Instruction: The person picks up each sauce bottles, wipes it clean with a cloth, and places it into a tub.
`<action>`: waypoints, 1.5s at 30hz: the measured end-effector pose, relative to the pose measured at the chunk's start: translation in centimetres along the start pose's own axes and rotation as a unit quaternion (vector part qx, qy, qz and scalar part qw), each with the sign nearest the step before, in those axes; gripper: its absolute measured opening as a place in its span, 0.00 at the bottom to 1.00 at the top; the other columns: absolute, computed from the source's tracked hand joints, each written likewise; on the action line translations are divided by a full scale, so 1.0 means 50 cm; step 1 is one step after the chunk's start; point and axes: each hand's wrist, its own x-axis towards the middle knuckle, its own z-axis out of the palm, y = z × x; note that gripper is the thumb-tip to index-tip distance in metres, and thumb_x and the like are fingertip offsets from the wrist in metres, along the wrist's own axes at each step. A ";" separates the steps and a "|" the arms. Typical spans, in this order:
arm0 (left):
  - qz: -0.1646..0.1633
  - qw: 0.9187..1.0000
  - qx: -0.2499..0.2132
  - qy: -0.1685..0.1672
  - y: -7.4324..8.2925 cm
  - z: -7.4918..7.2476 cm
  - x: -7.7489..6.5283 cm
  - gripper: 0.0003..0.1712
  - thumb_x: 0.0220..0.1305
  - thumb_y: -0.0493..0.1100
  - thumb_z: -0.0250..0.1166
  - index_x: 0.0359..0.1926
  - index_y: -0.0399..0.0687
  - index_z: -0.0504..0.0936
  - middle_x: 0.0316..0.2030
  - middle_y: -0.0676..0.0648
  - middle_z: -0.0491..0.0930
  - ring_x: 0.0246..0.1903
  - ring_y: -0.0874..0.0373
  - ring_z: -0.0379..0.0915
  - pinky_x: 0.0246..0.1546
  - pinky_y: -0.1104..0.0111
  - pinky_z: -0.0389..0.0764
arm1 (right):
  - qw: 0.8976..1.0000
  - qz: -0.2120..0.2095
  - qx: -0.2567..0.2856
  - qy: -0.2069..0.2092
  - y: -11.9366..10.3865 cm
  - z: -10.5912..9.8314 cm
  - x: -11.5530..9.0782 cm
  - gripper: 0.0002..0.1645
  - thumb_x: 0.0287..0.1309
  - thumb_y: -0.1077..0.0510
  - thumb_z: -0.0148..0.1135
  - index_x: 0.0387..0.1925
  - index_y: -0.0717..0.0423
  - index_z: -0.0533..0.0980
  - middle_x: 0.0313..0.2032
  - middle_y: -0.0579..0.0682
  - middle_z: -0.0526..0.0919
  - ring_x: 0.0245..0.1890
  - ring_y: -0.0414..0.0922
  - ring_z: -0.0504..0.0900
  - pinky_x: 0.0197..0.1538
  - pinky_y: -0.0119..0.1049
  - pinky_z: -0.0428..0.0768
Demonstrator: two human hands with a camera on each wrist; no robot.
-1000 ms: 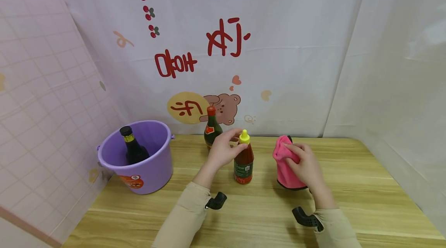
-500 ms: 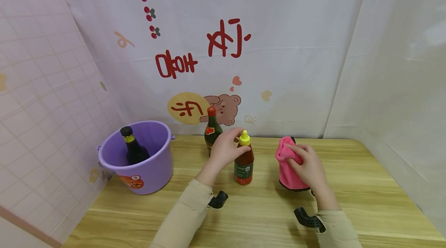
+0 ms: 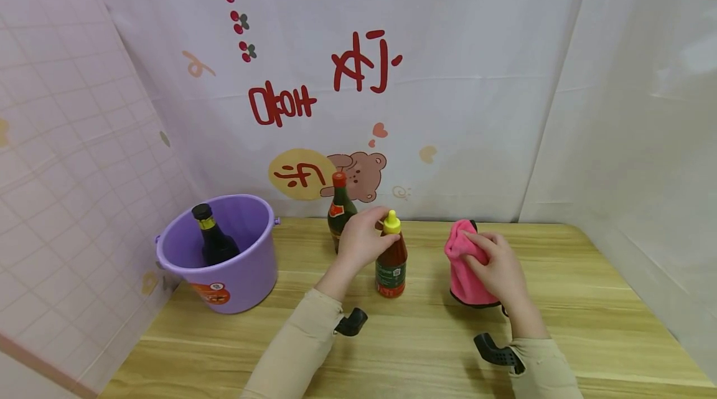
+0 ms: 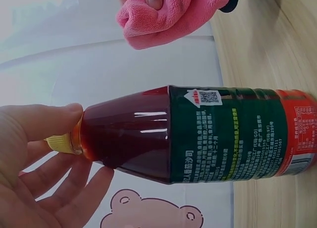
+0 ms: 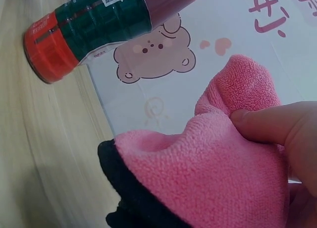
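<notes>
A ketchup bottle (image 3: 391, 268) with a yellow nozzle cap and a green and red label stands upright on the table. My left hand (image 3: 361, 238) grips its neck just under the cap, thumb (image 4: 54, 120) on one side and fingers on the other. To the right, my right hand (image 3: 498, 262) pinches a pink cloth (image 3: 469, 274) with black edging, bunched at the top and hanging down. In the right wrist view the thumb (image 5: 272, 121) presses into the folds of the cloth. The cloth is held apart from the bottle.
Behind my left hand stands a green bottle (image 3: 338, 212) with a red cap, partly hidden by the hand. A purple bucket (image 3: 254, 274) at the left holds a dark bottle (image 3: 215, 240) with a black cap. A printed white curtain (image 3: 476, 106) backs the wooden table (image 3: 426, 355).
My right hand has shifted slightly to the right with the pink cloth. My left hand has moved very little at the bottle's neck, and the bottle stands in the same place.
</notes>
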 end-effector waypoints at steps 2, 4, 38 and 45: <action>0.001 1.000 0.000 0.007 -0.003 0.000 -0.003 0.21 0.56 0.46 0.76 0.50 0.50 0.83 0.44 0.52 0.83 0.42 0.54 0.80 0.39 0.65 0.80 | 1.000 -0.001 -0.001 0.001 0.000 0.000 0.000 0.25 0.48 0.70 0.74 0.51 0.61 0.82 0.43 0.63 0.78 0.42 0.60 0.78 0.40 0.55 0.77; 0.001 1.000 -0.006 0.014 -0.005 -0.002 -0.006 0.21 0.56 0.46 0.76 0.50 0.49 0.83 0.44 0.51 0.83 0.42 0.54 0.80 0.39 0.65 0.80 | 1.000 0.001 -0.001 -0.001 0.000 0.000 0.000 0.25 0.48 0.70 0.74 0.51 0.61 0.82 0.43 0.63 0.77 0.42 0.60 0.78 0.40 0.55 0.77; 0.041 0.983 0.001 0.180 0.033 -0.361 -0.018 0.22 0.54 0.39 0.76 0.50 0.39 0.83 0.43 0.41 0.84 0.39 0.48 0.81 0.37 0.55 0.84 | 1.000 0.016 -0.010 -0.013 0.002 -0.004 0.000 0.26 0.49 0.69 0.74 0.53 0.62 0.80 0.45 0.64 0.76 0.42 0.61 0.78 0.41 0.56 0.77; 0.026 0.970 0.038 0.240 0.023 -0.420 -0.015 0.20 0.55 0.41 0.75 0.50 0.41 0.84 0.42 0.43 0.85 0.41 0.50 0.81 0.37 0.62 0.79 | 1.000 0.009 -0.004 -0.006 0.001 -0.003 -0.001 0.26 0.48 0.70 0.74 0.52 0.62 0.81 0.45 0.64 0.77 0.42 0.61 0.78 0.41 0.56 0.77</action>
